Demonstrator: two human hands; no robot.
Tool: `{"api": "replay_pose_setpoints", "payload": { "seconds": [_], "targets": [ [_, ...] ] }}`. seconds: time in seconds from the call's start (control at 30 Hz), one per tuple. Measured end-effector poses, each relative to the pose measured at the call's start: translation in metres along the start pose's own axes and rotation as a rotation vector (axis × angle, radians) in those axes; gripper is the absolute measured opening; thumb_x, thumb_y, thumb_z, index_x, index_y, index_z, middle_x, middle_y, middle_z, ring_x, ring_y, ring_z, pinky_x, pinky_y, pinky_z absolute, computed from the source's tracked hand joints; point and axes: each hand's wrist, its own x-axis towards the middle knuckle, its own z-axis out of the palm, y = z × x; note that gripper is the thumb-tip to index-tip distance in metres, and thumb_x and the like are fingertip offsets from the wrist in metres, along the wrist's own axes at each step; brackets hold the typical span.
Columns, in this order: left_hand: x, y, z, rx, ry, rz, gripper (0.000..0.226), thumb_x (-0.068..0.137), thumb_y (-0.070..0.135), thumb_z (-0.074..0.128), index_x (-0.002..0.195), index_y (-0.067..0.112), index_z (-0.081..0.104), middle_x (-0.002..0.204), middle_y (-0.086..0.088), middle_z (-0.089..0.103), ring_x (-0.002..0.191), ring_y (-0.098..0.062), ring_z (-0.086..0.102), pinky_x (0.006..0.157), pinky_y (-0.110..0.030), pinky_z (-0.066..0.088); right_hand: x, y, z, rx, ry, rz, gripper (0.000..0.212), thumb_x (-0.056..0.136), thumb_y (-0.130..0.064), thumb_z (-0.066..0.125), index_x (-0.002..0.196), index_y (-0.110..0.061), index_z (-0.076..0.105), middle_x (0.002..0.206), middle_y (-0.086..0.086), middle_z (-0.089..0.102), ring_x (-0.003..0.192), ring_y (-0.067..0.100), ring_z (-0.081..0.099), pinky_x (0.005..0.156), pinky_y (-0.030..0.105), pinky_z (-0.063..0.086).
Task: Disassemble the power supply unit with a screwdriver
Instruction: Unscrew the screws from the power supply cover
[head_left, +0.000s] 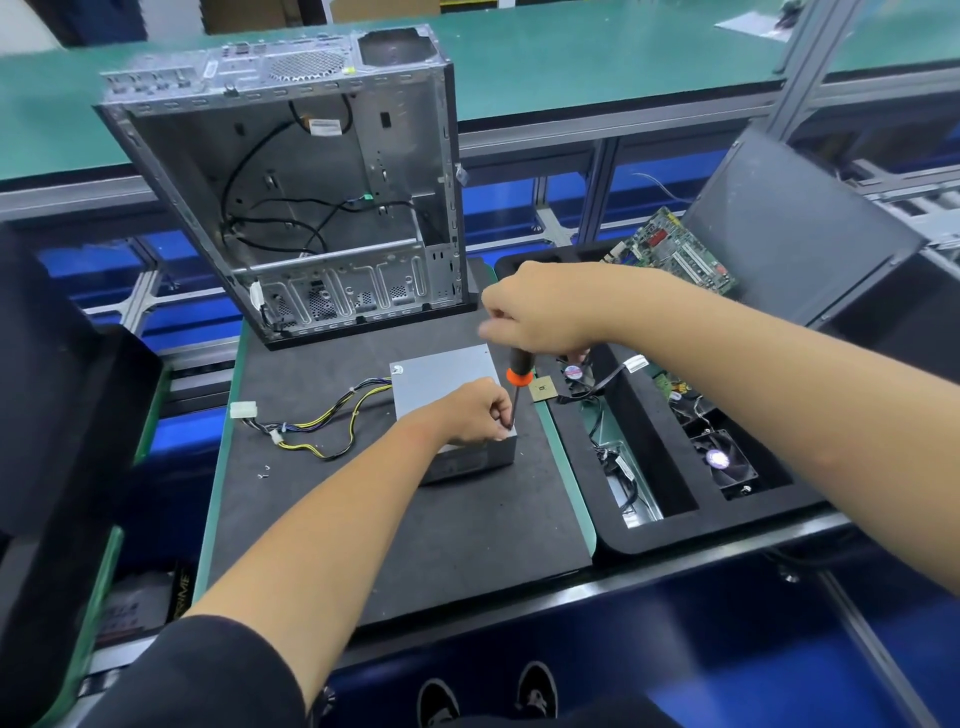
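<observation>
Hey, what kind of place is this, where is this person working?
Most likely an electronics teardown or recycling workbench. A gutted computer case stands on the mat, a foam tray holds a pulled fan and a circuit board, and aluminium-frame benches with green tops run behind.

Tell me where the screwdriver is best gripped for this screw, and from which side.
Grip the screwdriver by its black handle above the orange collar, from above, as the right hand does. It stands nearly upright on the power supply unit, left hand steadying the shaft.
</observation>
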Motion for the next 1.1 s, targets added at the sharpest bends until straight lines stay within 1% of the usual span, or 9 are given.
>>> {"api": "replay_pose_setpoints", "payload": {
  "seconds": [0.1, 0.2, 0.4, 0.53, 0.67, 0.8, 0.87, 0.97, 1.1],
  "targets": [
    [0.0, 0.001, 0.0, -0.001, -0.001, 0.005, 0.015, 0.079, -0.005, 0.064, 0.079, 0.008, 0.057, 0.067, 0.005, 0.045, 0.059, -0.005, 0.04, 0.05, -0.006, 0.033, -0.004, 0.001, -0.003, 0.002, 0.025, -0.089, 0.011, 0.09, -0.022, 0.056, 0.096, -0.015, 0.051, 0.07, -0.011, 0.053, 0.06, 0.003, 0.054, 0.05, 0.02, 0.036],
    [0.001, 0.001, 0.0, 0.018, -0.005, 0.005, 0.01, 0.08, -0.004, 0.064, 0.082, 0.005, 0.06, 0.066, 0.006, 0.044, 0.059, -0.004, 0.04, 0.05, -0.005, 0.033, -0.008, 0.003, -0.003, 0.079, 0.019, -0.148, 0.021, 0.077, -0.01, 0.065, 0.094, -0.018, 0.054, 0.064, -0.015, 0.045, 0.058, -0.01, 0.05, 0.046, 0.012, 0.036],
    [0.002, 0.001, 0.001, 0.002, 0.006, -0.012, 0.017, 0.079, -0.005, 0.063, 0.077, 0.01, 0.055, 0.067, 0.005, 0.046, 0.059, -0.005, 0.04, 0.048, -0.004, 0.033, 0.001, 0.005, 0.002, -0.076, 0.025, 0.007, 0.033, 0.097, -0.04, 0.036, 0.088, -0.011, 0.048, 0.078, 0.005, 0.056, 0.069, 0.032, 0.067, 0.062, 0.038, 0.049],
    [0.002, 0.002, 0.001, 0.016, 0.008, -0.02, 0.029, 0.079, -0.005, 0.063, 0.065, 0.016, 0.05, 0.066, 0.007, 0.045, 0.058, -0.003, 0.041, 0.049, -0.003, 0.034, -0.003, 0.005, -0.001, 0.016, 0.069, -0.11, 0.01, 0.089, -0.025, 0.058, 0.093, -0.017, 0.054, 0.066, -0.012, 0.052, 0.064, 0.003, 0.052, 0.052, 0.019, 0.035],
    [0.002, 0.003, 0.001, 0.025, 0.009, -0.026, 0.033, 0.079, -0.004, 0.064, 0.063, 0.019, 0.046, 0.065, 0.011, 0.044, 0.057, -0.003, 0.041, 0.049, -0.003, 0.035, -0.008, 0.005, -0.003, 0.161, 0.022, -0.141, 0.019, 0.076, -0.012, 0.066, 0.09, -0.021, 0.057, 0.062, -0.016, 0.052, 0.054, -0.013, 0.05, 0.043, 0.009, 0.035],
    [0.002, 0.002, 0.002, 0.004, 0.005, -0.017, 0.027, 0.079, -0.006, 0.063, 0.067, 0.015, 0.051, 0.065, 0.009, 0.046, 0.058, -0.003, 0.042, 0.05, -0.003, 0.035, 0.0, 0.003, 0.001, 0.001, 0.04, -0.034, 0.04, 0.093, -0.051, 0.047, 0.081, -0.014, 0.054, 0.069, 0.0, 0.062, 0.062, 0.013, 0.064, 0.053, 0.029, 0.044],
    [0.002, 0.001, 0.002, 0.005, 0.009, -0.007, 0.015, 0.079, -0.007, 0.063, 0.076, 0.007, 0.056, 0.068, 0.008, 0.047, 0.059, -0.003, 0.042, 0.05, -0.002, 0.034, 0.003, 0.003, 0.0, -0.019, 0.026, -0.017, 0.04, 0.097, -0.046, 0.041, 0.08, -0.012, 0.054, 0.074, 0.007, 0.065, 0.065, 0.027, 0.067, 0.058, 0.033, 0.048],
    [0.003, -0.001, 0.003, 0.027, 0.031, 0.006, 0.007, 0.079, -0.006, 0.063, 0.086, -0.004, 0.062, 0.067, 0.008, 0.045, 0.059, -0.003, 0.042, 0.05, -0.002, 0.034, -0.003, 0.003, -0.004, 0.007, 0.019, -0.112, 0.006, 0.088, -0.026, 0.058, 0.089, -0.021, 0.056, 0.072, -0.014, 0.055, 0.064, 0.003, 0.055, 0.052, 0.022, 0.037],
    [0.003, -0.001, 0.003, 0.031, 0.03, 0.014, 0.008, 0.08, -0.005, 0.062, 0.088, -0.005, 0.062, 0.068, 0.009, 0.045, 0.06, -0.002, 0.042, 0.051, -0.003, 0.035, -0.009, 0.001, -0.007, 0.105, -0.017, -0.15, 0.019, 0.075, -0.009, 0.063, 0.088, -0.023, 0.061, 0.071, -0.021, 0.054, 0.062, -0.007, 0.053, 0.045, 0.011, 0.033]
  ]
}}
